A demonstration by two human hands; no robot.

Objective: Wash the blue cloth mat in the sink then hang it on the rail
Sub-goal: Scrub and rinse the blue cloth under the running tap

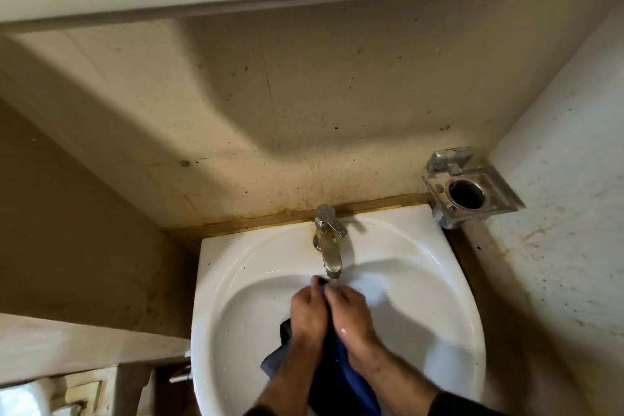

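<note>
The blue cloth mat (341, 378) hangs bunched between my two hands over the bowl of the white sink (236, 280). My left hand (309, 312) and my right hand (351, 312) grip it side by side, knuckles up, right under the spout of the metal tap (329, 248). A dark tip of the cloth pokes out above my fingers by the spout. Most of the mat drapes down between my forearms toward the sink's front. No rail is in view.
A metal holder (469, 191) with a round hole is fixed to the wall at the sink's back right. Stained walls close in behind and on both sides. A ledge (67, 341) runs along the lower left.
</note>
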